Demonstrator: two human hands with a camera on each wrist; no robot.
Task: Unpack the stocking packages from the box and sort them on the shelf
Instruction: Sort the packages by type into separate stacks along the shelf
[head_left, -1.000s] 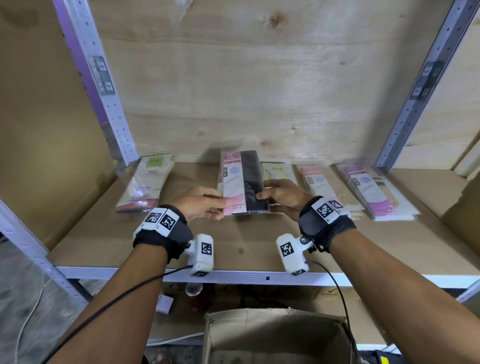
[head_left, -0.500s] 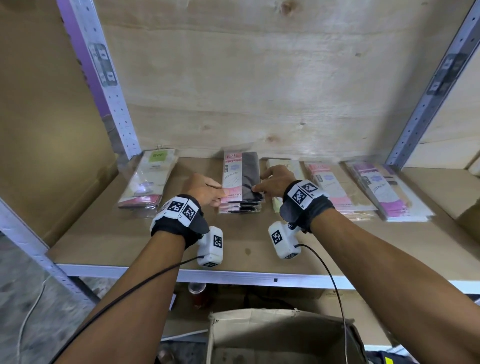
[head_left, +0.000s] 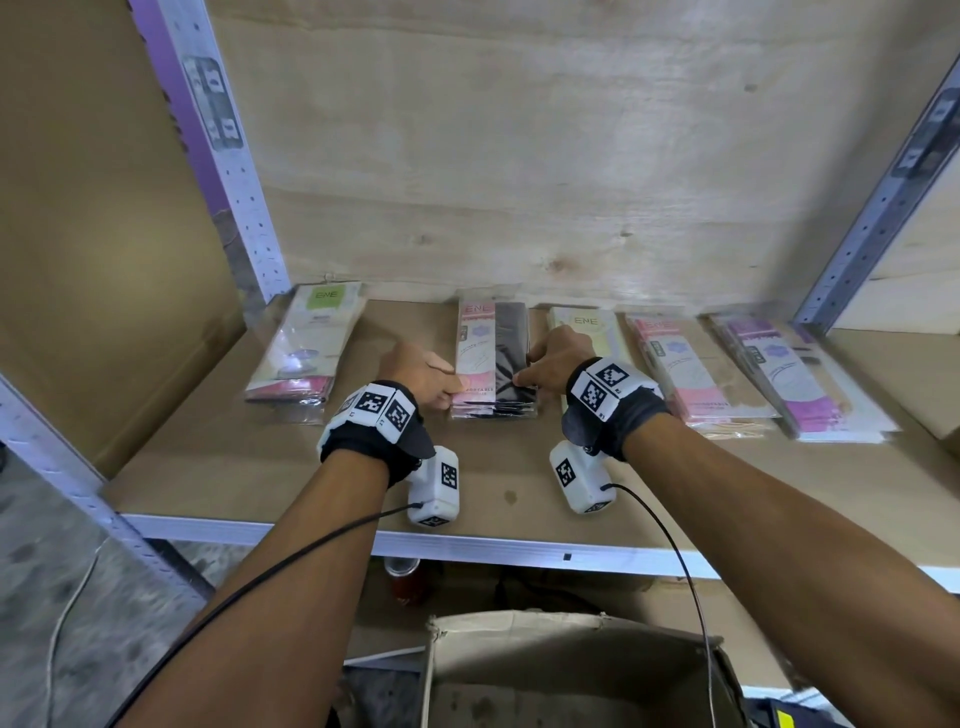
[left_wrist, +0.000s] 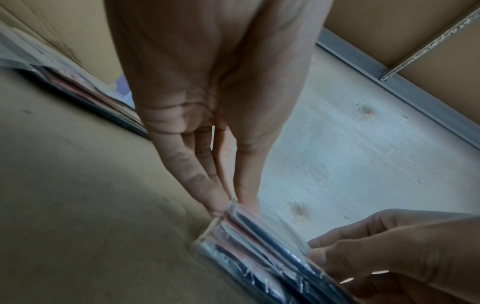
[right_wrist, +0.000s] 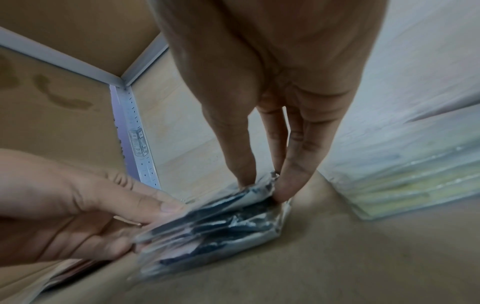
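Note:
A stack of pink-and-black stocking packages (head_left: 493, 358) lies flat on the wooden shelf (head_left: 249, 467), mid-row. My left hand (head_left: 436, 379) is at its left edge and my right hand (head_left: 545, 358) at its right edge. In the left wrist view, my left hand (left_wrist: 228, 202) pinches the top package's near corner between thumb and straight fingers, above the stack (left_wrist: 259, 242). In the right wrist view, my right hand (right_wrist: 265, 185) pinches the opposite corner of the clear wrapper on the stack (right_wrist: 221, 222). The open cardboard box (head_left: 571, 670) stands below the shelf's front edge.
Other piles lie in the same row: a green-labelled pile (head_left: 306, 353) at left, then a cream pile (head_left: 587, 327), a pink pile (head_left: 691, 369) and a purple pile (head_left: 784, 374) to the right. Metal uprights (head_left: 223, 156) flank the bay. A can (head_left: 402, 577) sits under the shelf.
Both hands lowered the pink-and-black package from mid-air onto the stack and moved forward with it; they still hold its edges.

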